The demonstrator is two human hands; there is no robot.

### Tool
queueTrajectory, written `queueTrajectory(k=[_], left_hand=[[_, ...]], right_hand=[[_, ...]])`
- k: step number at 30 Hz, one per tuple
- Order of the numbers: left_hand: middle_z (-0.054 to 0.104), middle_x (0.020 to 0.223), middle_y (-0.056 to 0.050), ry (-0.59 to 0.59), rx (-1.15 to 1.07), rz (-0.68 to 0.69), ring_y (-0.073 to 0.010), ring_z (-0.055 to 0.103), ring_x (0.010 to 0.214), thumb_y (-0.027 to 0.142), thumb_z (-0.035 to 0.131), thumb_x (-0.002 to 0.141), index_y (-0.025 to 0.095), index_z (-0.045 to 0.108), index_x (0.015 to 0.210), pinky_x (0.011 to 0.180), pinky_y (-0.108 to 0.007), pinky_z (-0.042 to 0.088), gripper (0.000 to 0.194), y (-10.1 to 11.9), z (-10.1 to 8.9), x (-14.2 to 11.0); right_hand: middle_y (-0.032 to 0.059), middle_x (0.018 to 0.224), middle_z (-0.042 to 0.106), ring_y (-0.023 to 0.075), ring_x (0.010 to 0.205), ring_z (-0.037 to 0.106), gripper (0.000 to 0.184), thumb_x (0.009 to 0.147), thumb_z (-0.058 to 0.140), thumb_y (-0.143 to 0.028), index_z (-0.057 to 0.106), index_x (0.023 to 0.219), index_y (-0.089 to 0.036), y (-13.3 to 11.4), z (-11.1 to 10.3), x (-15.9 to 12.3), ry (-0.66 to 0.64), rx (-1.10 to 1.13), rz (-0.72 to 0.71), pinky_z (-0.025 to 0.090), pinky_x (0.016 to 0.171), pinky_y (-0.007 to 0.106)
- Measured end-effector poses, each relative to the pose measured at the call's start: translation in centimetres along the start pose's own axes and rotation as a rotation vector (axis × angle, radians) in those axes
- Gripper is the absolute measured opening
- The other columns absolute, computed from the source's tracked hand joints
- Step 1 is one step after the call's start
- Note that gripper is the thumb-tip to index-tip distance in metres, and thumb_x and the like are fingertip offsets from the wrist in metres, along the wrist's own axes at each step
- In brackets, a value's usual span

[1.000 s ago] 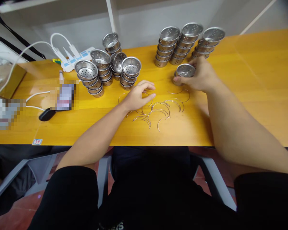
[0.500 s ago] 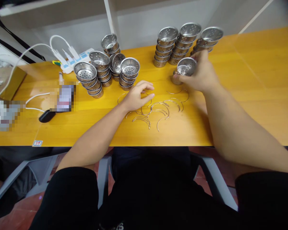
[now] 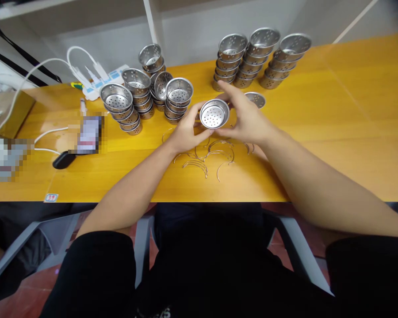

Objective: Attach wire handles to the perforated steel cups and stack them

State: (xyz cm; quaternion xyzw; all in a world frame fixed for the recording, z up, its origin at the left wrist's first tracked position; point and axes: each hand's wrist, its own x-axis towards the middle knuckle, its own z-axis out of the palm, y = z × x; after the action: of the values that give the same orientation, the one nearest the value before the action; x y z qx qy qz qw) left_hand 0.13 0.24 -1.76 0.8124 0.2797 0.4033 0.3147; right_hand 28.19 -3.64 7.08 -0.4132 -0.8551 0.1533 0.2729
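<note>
A round perforated steel cup (image 3: 214, 114) is held between my two hands above the table, its open top facing me. My left hand (image 3: 187, 130) has its thumb and fingers closed on the cup's left side. On the right side my right hand (image 3: 247, 115) grips it with the thumb low, one finger stretched up past the rim. Below lie several thin curved metal wires (image 3: 195, 164). Behind my right hand another perforated cup (image 3: 256, 100) stands on the table, partly hidden.
Stacks of perforated cups stand at the back right (image 3: 263, 48) and back left (image 3: 119, 102) of the yellow table (image 3: 345, 132). Farther left are a phone (image 3: 90, 134), a white power strip (image 3: 108, 80) with cables, and a black rounded object (image 3: 64, 160).
My right hand has lifted a cup off the one beneath it at the right and brought it left to my left hand. My left hand stayed in place and now closes on the cup.
</note>
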Motion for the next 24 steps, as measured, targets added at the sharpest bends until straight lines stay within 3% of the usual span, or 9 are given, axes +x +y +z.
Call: queueTrajectory(k=[4, 9, 10, 12, 14, 15, 17, 21, 24], left_hand=[[0.066, 0.19, -0.023, 0.016, 0.038, 0.054, -0.0456, 0.07, 0.179, 0.061, 0.09, 0.111, 0.029, 0.049, 0.186, 0.151, -0.072, 0.064, 0.091, 1.2, -0.4, 0.1], [0.07, 0.186, -0.02, 0.028, 0.067, 0.002, -0.0452, 0.073, 0.178, 0.06, 0.099, 0.106, 0.031, 0.053, 0.184, 0.153, -0.072, 0.064, 0.095, 2.0, -0.4, 0.1], [0.071, 0.185, -0.019, 0.033, 0.068, -0.004, -0.0448, 0.073, 0.177, 0.06, 0.099, 0.106, 0.032, 0.054, 0.184, 0.152, -0.071, 0.065, 0.094, 2.0, -0.4, 0.1], [0.071, 0.183, -0.018, 0.047, 0.074, -0.012, -0.0443, 0.075, 0.175, 0.06, 0.097, 0.108, 0.032, 0.053, 0.183, 0.148, -0.07, 0.069, 0.092, 1.8, -0.3, 0.0], [0.071, 0.181, -0.019, 0.055, 0.083, -0.017, -0.0441, 0.076, 0.173, 0.059, 0.094, 0.109, 0.032, 0.05, 0.183, 0.144, -0.068, 0.071, 0.09, 1.5, -0.3, 0.0], [0.071, 0.18, -0.019, 0.054, 0.087, -0.016, -0.0442, 0.077, 0.172, 0.059, 0.093, 0.11, 0.032, 0.05, 0.183, 0.143, -0.068, 0.071, 0.09, 1.4, -0.4, 0.0], [0.072, 0.178, -0.019, 0.043, 0.087, -0.003, -0.0444, 0.077, 0.17, 0.06, 0.093, 0.109, 0.031, 0.05, 0.182, 0.144, -0.067, 0.071, 0.089, 1.2, -0.6, 0.0], [0.074, 0.175, -0.02, 0.031, 0.058, 0.043, -0.0423, 0.079, 0.166, 0.071, 0.093, 0.107, 0.029, 0.055, 0.176, 0.144, -0.063, 0.07, 0.09, 1.3, -1.0, 0.1], [0.076, 0.173, -0.019, 0.03, 0.048, 0.015, -0.0397, 0.082, 0.16, 0.079, 0.093, 0.104, 0.03, 0.056, 0.174, 0.141, -0.059, 0.073, 0.092, 1.6, -1.1, 0.1]], right_hand=[[0.0181, 0.191, 0.064, 0.057, 0.175, 0.065, 0.15, 0.1, 0.106, -0.071, 0.016, 0.215, -0.038, -1.0, 0.2, 0.2, -0.051, 0.063, 0.033, 0.061, 0.142, 0.075], [0.0208, 0.196, 0.06, 0.0528, 0.164, 0.071, 0.147, 0.101, 0.104, -0.07, 0.016, 0.214, -0.037, -1.9, -1.3, 0.0, -0.11, 0.135, 0.097, 0.067, 0.134, 0.072], [0.0209, 0.193, 0.064, 0.0507, 0.157, 0.074, 0.142, 0.103, 0.102, -0.071, 0.02, 0.213, -0.036, -1.7, -1.8, -0.2, -0.116, 0.153, 0.097, 0.067, 0.132, 0.07], [0.0219, 0.173, 0.079, 0.0457, 0.138, 0.08, 0.113, 0.107, 0.095, -0.07, 0.046, 0.2, -0.029, -0.9, -2.9, -0.4, -0.15, 0.153, 0.094, 0.069, 0.126, 0.066], [0.0201, 0.138, 0.089, 0.0405, 0.115, 0.082, 0.069, 0.11, 0.089, -0.067, 0.077, 0.162, -0.024, 0.0, -4.0, -0.7, -0.218, 0.097, 0.118, 0.07, 0.113, 0.061], [0.0186, 0.123, 0.089, 0.0384, 0.106, 0.082, 0.052, 0.111, 0.088, -0.064, 0.081, 0.142, -0.024, 0.4, -4.5, -0.8, -0.269, 0.061, 0.143, 0.069, 0.106, 0.059], [0.0163, 0.11, 0.087, 0.0356, 0.097, 0.08, 0.038, 0.108, 0.092, -0.058, 0.079, 0.12, -0.024, 0.8, -5.1, -1.0, -0.383, -0.003, 0.202, 0.065, 0.097, 0.055], [0.0105, 0.099, 0.083, 0.0302, 0.089, 0.074, 0.03, 0.105, 0.099, -0.041, 0.073, 0.105, -0.026, 0.8, -5.1, -1.2, -0.589, -0.098, 0.264, 0.055, 0.085, 0.048], [0.0058, 0.094, 0.083, 0.028, 0.082, 0.07, 0.024, 0.101, 0.095, -0.035, 0.072, 0.1, -0.028, 0.7, -4.8, -1.1, -0.65, -0.132, 0.287, 0.051, 0.079, 0.045]])
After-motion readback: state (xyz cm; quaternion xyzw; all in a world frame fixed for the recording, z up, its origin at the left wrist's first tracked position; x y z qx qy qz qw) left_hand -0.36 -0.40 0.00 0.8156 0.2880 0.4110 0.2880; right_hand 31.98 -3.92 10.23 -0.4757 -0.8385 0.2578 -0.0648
